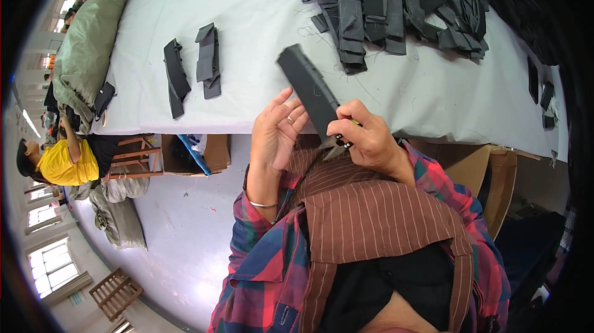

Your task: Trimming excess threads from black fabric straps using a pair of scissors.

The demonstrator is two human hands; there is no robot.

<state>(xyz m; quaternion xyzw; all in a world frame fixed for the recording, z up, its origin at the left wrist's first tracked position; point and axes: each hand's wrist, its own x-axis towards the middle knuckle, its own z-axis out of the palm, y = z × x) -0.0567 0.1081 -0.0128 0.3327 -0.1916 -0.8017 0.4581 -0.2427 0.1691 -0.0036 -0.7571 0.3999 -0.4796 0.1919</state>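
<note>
The right hand (374, 141) is closed around the lower end of a flat dark fabric piece (309, 82) and also grasps a small pair of snips (334, 150), whose pointed blades jut out below the fingers. The piece slants up and to the left from that grip, held in the air over the near edge of the white-covered table (260, 36). The left hand (277, 129) is unclenched, its fingers spread beside the lower left edge of the piece; whether a fingertip touches it is hard to tell from this angle. Two more dark strips (177, 79) lie side by side on the table to the left, apart from each other. A large heap of similar dark strips (371, 11) covers the far side, toward the right, with loose threads near it. A green-grey sack (93, 36) lies along the table's left end, and a co-worker in a yellow top (71, 163) sits beyond it.
</note>
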